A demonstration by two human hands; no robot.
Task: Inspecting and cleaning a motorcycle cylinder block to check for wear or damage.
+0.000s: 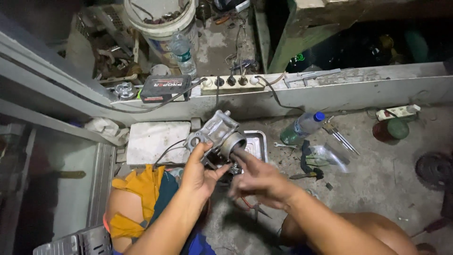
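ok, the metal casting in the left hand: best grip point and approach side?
Grip the casting by its blocky body, from below and the left, as the left hand does now. That part looks broad with flat faces for the fingers. Probably leave the round bore on the right free, where the right hand reaches in.

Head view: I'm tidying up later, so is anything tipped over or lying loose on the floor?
Yes. A clear plastic bottle with a blue cap lies on its side on the concrete floor, and thin metal rods lie scattered beside it.
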